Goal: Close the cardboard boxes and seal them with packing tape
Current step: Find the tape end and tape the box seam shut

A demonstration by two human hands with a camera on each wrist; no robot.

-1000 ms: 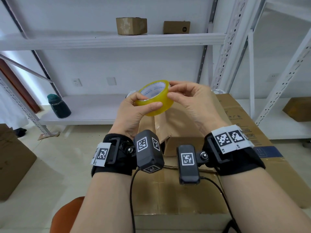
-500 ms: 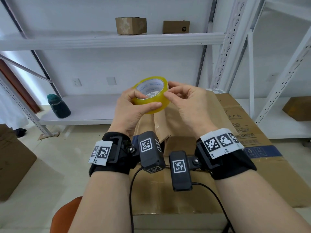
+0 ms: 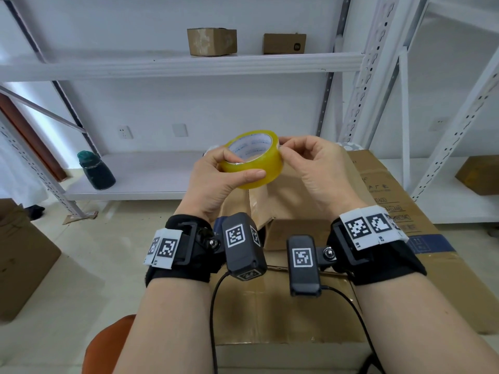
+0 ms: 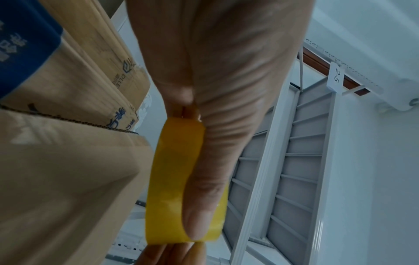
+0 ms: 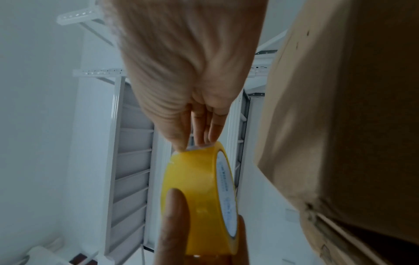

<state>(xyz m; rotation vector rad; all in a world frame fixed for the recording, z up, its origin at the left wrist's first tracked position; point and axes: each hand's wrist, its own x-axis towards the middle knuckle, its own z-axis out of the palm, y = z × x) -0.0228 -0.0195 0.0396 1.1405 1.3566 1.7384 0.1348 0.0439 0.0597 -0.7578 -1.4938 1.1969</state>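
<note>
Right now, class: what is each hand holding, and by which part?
Both hold the yellow packing tape roll. The left hand grips its band, thumb across the outside; the right hand pinches its upper edge.

tape roll (image 3: 252, 159) tilted flatter, right hand (image 3: 313, 168) higher

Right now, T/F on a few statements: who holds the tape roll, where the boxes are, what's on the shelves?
1. The left hand grips the yellow tape roll, thumb across its outer band. True.
2. The right hand rests flat on the cardboard box. False: its fingertips pinch at the roll's edge.
3. The roll lies on the box. False: it is held in the air above it.
4. Two small boxes sit on the upper shelf. True.
5. A dark bottle stands on the lower shelf. True.
</note>
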